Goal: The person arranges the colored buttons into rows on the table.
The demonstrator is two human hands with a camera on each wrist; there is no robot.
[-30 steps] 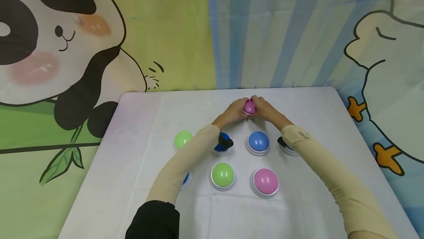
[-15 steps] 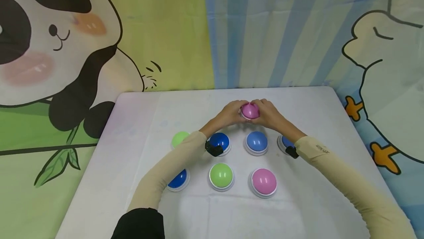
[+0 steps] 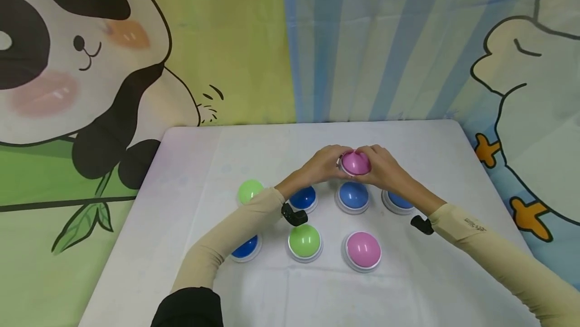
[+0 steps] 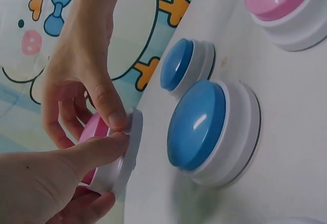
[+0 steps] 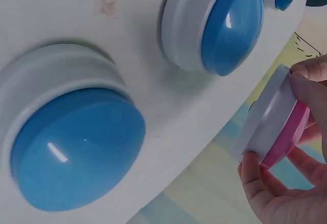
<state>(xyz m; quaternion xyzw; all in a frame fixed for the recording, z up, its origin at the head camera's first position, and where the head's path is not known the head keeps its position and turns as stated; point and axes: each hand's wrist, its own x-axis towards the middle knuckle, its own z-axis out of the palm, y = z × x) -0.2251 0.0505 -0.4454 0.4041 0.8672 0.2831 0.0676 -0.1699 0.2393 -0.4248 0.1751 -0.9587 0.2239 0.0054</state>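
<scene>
A pink push button [image 3: 355, 163] with a white base is held up between both hands, over the far part of the table. My left hand [image 3: 323, 163] grips its left side and my right hand [image 3: 383, 167] its right side. In the left wrist view, both thumbs press the white base [image 4: 115, 170] side by side, while fingers curl round toward the pink dome. The right wrist view has the button [image 5: 271, 119] tilted, with fingertips at its rim. Closest beneath it stands a blue button [image 3: 354, 195] on the table.
Two more blue buttons flank the middle one: one left [image 3: 303, 198], one right [image 3: 397, 201]. Farther left is a green button [image 3: 250, 191]. The near row has a blue button [image 3: 246, 248], a green one [image 3: 304, 240] and a pink one [image 3: 363, 249]. The white table [image 3: 290, 297] meets printed cloth behind.
Both hands have drawn the pink button from near the table's far edge toward the body and slightly right. Its dome now faces the head camera more fully. The other buttons stay put.
</scene>
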